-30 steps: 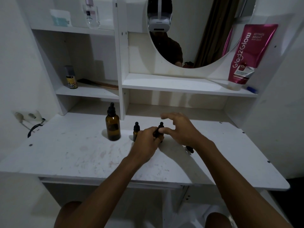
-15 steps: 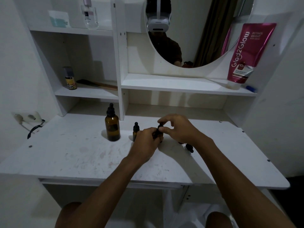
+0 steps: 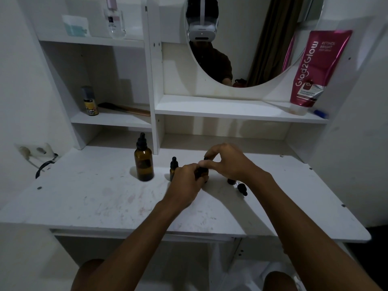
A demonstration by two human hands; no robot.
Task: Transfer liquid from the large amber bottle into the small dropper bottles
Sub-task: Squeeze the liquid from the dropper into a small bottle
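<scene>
The left hand (image 3: 185,181) is wrapping closed around the body of a small dropper bottle (image 3: 202,171) at the middle of the white desk (image 3: 88,202), while the right hand (image 3: 228,161) is pinching its black cap between thumb and fingertips. The large amber bottle (image 3: 143,162) is standing upright to the left, capped, with a second small bottle (image 3: 173,168) sitting just left of the left hand. A loose dropper cap (image 3: 242,189) is lying to the right, nearer than the right hand.

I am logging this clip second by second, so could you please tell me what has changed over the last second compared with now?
The right hand closed in: its spread fingers curled down onto the cap of the small dropper bottle, now pinching it. The left hand kept its hold on that bottle's body. The large amber bottle, the second small bottle and the loose dropper cap stayed put.
</scene>
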